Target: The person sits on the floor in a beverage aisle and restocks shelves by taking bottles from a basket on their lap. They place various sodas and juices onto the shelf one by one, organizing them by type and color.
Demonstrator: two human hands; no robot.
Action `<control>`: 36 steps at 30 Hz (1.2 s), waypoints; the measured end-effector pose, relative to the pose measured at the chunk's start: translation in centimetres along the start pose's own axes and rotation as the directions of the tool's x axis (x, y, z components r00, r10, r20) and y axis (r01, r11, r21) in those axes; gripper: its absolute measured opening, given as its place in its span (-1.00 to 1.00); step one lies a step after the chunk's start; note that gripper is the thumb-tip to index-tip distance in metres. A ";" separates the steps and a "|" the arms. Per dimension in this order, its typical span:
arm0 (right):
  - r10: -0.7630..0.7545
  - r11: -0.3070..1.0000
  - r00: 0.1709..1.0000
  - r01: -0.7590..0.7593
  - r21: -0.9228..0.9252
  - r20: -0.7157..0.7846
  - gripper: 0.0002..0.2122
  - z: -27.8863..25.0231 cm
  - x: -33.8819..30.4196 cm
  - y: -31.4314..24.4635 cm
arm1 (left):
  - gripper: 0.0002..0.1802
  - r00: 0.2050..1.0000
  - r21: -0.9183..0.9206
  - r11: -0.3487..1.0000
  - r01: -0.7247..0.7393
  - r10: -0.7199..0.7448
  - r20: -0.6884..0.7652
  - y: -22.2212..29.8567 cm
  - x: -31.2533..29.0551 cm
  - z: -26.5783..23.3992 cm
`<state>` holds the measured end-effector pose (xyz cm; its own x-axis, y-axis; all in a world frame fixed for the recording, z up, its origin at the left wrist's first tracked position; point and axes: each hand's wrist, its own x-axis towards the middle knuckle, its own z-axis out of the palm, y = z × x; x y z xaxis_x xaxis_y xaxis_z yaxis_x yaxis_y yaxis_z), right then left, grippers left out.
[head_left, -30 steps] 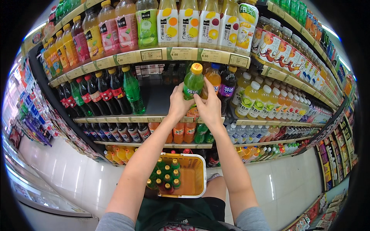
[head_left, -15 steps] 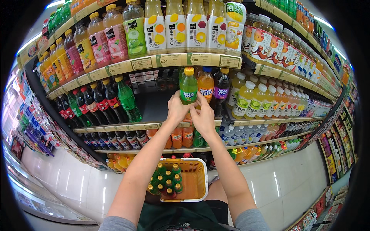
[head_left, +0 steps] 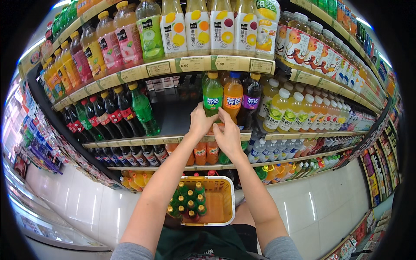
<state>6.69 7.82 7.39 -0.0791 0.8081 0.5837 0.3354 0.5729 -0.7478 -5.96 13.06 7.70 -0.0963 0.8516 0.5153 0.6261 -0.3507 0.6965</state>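
Observation:
A green soda bottle (head_left: 212,92) with a yellow cap stands upright at the front of the middle shelf. Around its lower left side my left hand (head_left: 201,121) is closed. My right hand (head_left: 227,133) has its bent fingers against the bottle's lower right side, and the base is hidden behind both hands. Right beside it are an orange soda bottle (head_left: 232,97) with a blue cap and a dark purple-labelled bottle (head_left: 251,97).
Below my arms sits a yellow basket (head_left: 219,178) holding several green gold-capped bottles (head_left: 190,203). Cola bottles (head_left: 112,113) and a large green bottle (head_left: 142,110) stand left on the shelf. Above runs a price rail (head_left: 199,65) under juice bottles; pale yellow drinks (head_left: 276,113) line the right.
The green bottle has moved slightly up and away from me, into line with the orange one. My right hand's fingers have slid a little lower.

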 end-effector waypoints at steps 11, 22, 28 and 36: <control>0.085 0.980 0.990 -0.103 0.168 0.111 -0.64 3.1 -6.9 0.5 | -0.66 0.981 -0.262 0.948 0.182 -0.194 -0.022 -4.5 -12.7 -3.8; 0.609 0.793 0.456 -0.329 -0.513 0.649 -0.64 11.5 -28.4 16.0 | -0.72 0.689 -0.148 0.676 0.722 -0.683 0.244 -19.0 -38.8 -0.1; 0.666 0.746 0.414 -0.348 -0.567 0.621 -0.57 12.8 -32.4 16.8 | -0.77 0.681 -0.010 0.709 0.705 -0.673 0.287 -18.3 -41.6 0.8; 0.681 0.732 0.458 -0.412 -0.542 0.572 -0.64 12.7 -33.6 16.2 | -0.77 0.665 0.016 0.711 0.703 -0.666 0.337 -18.8 -41.6 1.1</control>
<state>2.92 -8.33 -28.40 -0.3449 0.8380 -0.4228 0.7872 0.0129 -0.6166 -12.87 -15.37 -27.34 -0.2200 0.9315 -0.2896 0.3895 0.3561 0.8494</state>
